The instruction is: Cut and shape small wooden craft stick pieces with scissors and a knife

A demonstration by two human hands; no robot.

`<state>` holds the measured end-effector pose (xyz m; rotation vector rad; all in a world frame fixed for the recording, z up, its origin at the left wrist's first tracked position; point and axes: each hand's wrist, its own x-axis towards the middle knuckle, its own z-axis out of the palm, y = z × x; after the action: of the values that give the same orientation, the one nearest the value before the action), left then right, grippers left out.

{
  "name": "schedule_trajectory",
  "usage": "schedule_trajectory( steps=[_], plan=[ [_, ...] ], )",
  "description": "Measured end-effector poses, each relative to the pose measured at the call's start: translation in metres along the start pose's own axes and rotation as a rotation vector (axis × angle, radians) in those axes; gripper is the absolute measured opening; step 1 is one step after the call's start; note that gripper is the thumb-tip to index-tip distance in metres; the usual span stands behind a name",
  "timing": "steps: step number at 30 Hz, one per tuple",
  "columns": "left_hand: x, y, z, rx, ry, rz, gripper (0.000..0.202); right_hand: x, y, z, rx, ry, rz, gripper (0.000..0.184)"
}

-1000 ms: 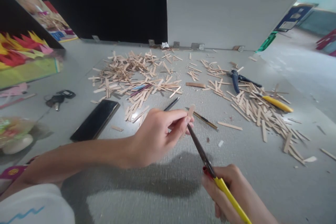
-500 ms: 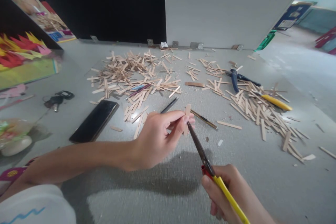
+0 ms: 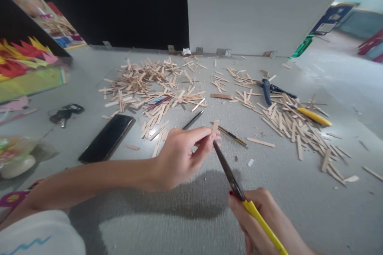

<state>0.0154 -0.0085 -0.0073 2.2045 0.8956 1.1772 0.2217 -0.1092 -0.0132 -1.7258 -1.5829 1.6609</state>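
Observation:
My left hand pinches a small wooden craft stick between thumb and forefinger, its rounded end poking up above the fingertips. In my right hand is a pair of scissors with a yellow handle and dark blades. The blade tips point up and left and meet the left fingertips, by the lower part of the stick. Whether the blades touch the wood is hard to make out. A dark pen and a gold-and-black pen lie just beyond the left hand.
Piles of craft sticks spread across the grey table, with more sticks at right. Blue-handled pliers and a yellow-handled tool rest there. A phone, keys and a white container are at left. An upright board stands behind.
The scissor handles have drawn closer together in my right hand. The stick tilts slightly to the right in my left fingers, and its lower end no longer shows below them.

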Motion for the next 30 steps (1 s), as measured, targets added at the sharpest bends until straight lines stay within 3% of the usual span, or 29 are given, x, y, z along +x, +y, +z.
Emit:
schedule_trajectory(
  steps=[9, 14, 17, 20, 24, 30],
  plan=[
    [0.000, -0.013, 0.000, 0.128, -0.006, 0.188, 0.018, -0.005, -0.010, -0.001, 0.138, -0.065, 0.105, 0.072],
    [0.004, -0.021, -0.010, 0.145, -0.095, 0.215, 0.022, -0.009, -0.012, -0.005, 0.193, -0.096, 0.202, 0.065],
    [0.010, -0.021, -0.016, 0.077, -0.192, 0.115, 0.025, -0.010, -0.009, -0.009, 0.244, -0.106, 0.182, 0.063],
    [0.016, -0.015, -0.018, -0.078, -0.264, -0.069, 0.027, -0.009, 0.000, -0.012, 0.278, -0.128, 0.188, 0.065],
    [0.022, -0.007, -0.016, -0.297, -0.259, -0.277, 0.037, -0.007, 0.014, -0.010, 0.363, -0.144, 0.159, 0.074],
    [0.022, -0.004, -0.015, -0.344, -0.213, -0.322, 0.041, -0.011, 0.005, -0.005, 0.371, -0.033, 0.121, 0.078]
  ],
)
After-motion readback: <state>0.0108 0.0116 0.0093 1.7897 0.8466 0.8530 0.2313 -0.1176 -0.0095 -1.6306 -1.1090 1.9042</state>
